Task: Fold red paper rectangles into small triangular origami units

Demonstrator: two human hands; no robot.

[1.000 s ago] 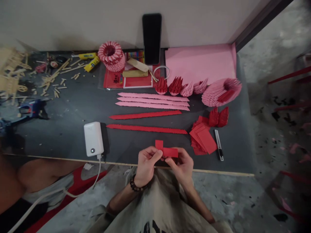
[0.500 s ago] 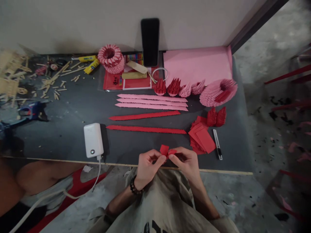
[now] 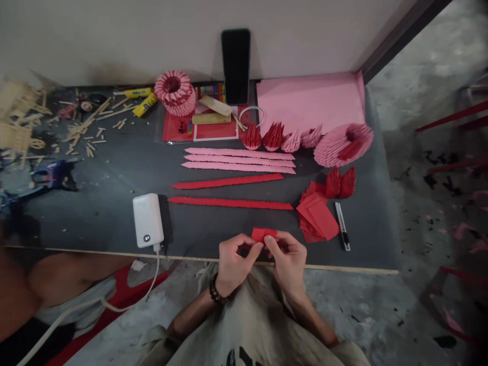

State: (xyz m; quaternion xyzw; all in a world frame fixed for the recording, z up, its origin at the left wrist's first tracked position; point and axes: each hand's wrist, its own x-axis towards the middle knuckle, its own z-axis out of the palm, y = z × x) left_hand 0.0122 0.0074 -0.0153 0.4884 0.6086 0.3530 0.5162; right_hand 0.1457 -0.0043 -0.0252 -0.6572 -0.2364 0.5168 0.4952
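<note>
Dark grey tabletop point(image 3: 107, 203) set against a pale wall point(image 3: 114, 35); bare concrete floor point(image 3: 427, 127) at right. Lower centre: left hand point(image 3: 234, 262) and right hand point(image 3: 287, 256) both pinch a folded red paper point(image 3: 261, 234) just above the table's near edge. Wooden scraps point(image 3: 23, 122) at upper left are blurred and cut by the frame. Fingertips hide most of the fold.

1. The dark grey table point(image 3: 114, 203) carries a white power bank point(image 3: 148, 219) at 7 o'clock.
2. Pink paper strips point(image 3: 240, 160) and red paper strips point(image 3: 229, 192) lie at the centre.
3. At 4 o'clock are red paper squares point(image 3: 320, 218) and, just beside them, a utility knife point(image 3: 342, 226).
4. A pink sheet point(image 3: 308, 101) lies at 1 o'clock and wooden sticks point(image 3: 87, 127) at 10.
</note>
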